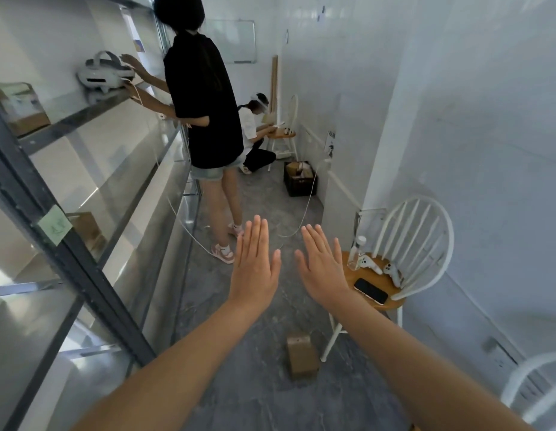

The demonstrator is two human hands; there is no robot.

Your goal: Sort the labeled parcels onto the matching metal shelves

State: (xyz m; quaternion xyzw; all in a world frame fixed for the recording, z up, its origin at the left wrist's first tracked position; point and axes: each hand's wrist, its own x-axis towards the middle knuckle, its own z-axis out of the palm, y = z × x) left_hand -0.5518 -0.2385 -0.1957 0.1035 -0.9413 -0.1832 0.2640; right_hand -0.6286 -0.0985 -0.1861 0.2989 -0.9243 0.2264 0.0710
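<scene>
My left hand [255, 269] and my right hand [322, 269] are stretched out in front of me, backs up, fingers flat, holding nothing. A small brown cardboard parcel [302, 356] lies on the grey floor below and between my forearms. The metal shelves [83, 244] run along the left. One brown parcel [20, 107] with a label sits on an upper shelf at the far left. Another brown parcel [88, 230] sits on a lower shelf. A green sticky label [54, 224] is stuck to the shelf's dark upright.
A person in a black top [205, 113] stands in the aisle at the shelves, touching a white headset [104, 73]. A second person [255, 135] crouches farther back. A white chair [395, 262] on the right holds a phone, bottle and controllers. A black crate [300, 178] and white cable lie on the floor.
</scene>
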